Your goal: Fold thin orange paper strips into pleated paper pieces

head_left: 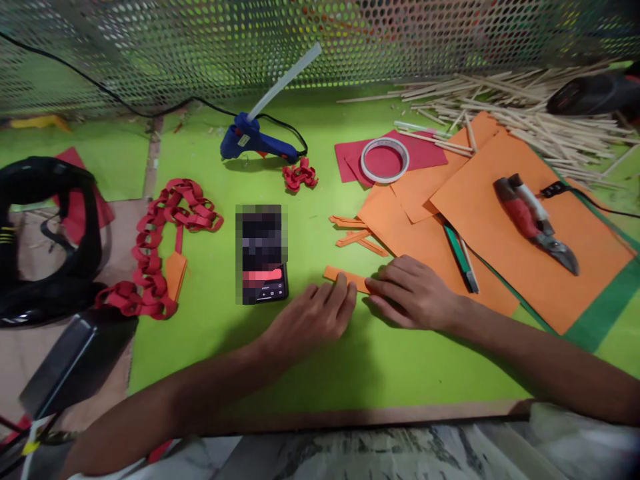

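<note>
Head view: cluttered green tabletop (310, 360).

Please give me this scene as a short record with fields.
surface: green mat
left hand: flat on the mat, fingertips at an orange strip
right hand: resting on the same strip's other end
phone: lies left of the hands
red paper chain: at the left
glue gun: at the back
tape roll: on red paper
orange sheets: at the right, pliers on top
sticks: piled at the back right
</note>
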Demonstrator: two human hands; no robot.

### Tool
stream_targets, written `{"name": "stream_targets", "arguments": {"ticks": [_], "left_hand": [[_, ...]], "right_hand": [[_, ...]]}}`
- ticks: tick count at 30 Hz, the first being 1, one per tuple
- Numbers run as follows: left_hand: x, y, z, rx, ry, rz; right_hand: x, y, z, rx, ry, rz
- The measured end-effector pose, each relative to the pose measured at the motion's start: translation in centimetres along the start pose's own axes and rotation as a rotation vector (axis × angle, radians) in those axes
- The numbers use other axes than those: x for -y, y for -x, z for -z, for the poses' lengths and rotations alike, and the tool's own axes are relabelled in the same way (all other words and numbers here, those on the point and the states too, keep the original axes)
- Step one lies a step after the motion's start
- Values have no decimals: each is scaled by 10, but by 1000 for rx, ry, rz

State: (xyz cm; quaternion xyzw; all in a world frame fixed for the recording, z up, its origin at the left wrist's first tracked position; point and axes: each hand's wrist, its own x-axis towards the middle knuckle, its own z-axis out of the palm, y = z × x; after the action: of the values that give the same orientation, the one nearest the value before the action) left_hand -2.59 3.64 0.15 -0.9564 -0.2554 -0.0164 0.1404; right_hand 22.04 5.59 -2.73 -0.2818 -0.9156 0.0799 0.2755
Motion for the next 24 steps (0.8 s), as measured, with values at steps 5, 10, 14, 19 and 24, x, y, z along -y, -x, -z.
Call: {"name": "stream_targets", "arguments": {"ticks": [5,10,14,19,24], "left_hand": [[-24,4,9,109,-42,-3],[-33,6,5,99,-8,73],[-31,6,5,113,-34,147],[-24,4,4,125,39,198],[-9,1,-3,20,110,190]], "right_hand": [[3,2,-1,-43,51,101],[3,1,2,-13,24,169],[2,1,4,31,-7,208],[1,1,4,63,-97,208],[1,2,3,21,-45,111]]}}
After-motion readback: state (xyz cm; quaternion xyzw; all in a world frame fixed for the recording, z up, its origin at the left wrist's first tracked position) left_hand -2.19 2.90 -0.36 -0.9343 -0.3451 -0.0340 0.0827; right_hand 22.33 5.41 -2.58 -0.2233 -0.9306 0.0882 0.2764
